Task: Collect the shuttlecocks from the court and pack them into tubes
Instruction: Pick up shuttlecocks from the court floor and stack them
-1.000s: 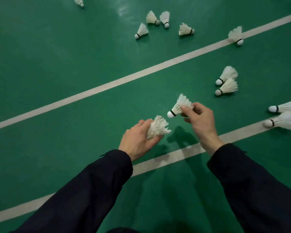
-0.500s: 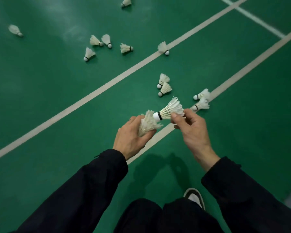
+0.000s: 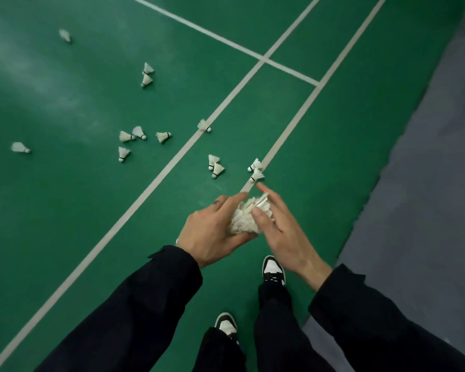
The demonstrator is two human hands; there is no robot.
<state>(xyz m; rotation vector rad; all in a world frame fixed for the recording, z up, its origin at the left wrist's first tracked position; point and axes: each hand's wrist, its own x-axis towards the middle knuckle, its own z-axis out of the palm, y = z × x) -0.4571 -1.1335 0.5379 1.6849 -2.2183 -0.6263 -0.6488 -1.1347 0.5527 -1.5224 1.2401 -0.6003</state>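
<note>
A stack of white feather shuttlecocks (image 3: 249, 216) sits in my left hand (image 3: 212, 232), whose fingers curl round it from the left. My right hand (image 3: 278, 232) touches the stack's feather skirt with its thumb, the fingers stretched out straight past it. Several shuttlecocks lie loose on the green court: a pair (image 3: 255, 170) on the line just beyond my fingers, a pair (image 3: 215, 166) to their left, one (image 3: 204, 126) on the inner line, a cluster (image 3: 137, 136) farther left. No tube is in view.
White court lines (image 3: 156, 181) cross the green floor. A grey floor strip (image 3: 414, 183) borders the court on the right. My two black-and-white shoes (image 3: 273, 269) stand below my hands. More shuttlecocks (image 3: 147, 75) lie farther off.
My right hand has pushed its shuttlecock into the stack held by my left hand and opened its fingers. I have risen, so the floor shuttlecocks look smaller and my shoes show.
</note>
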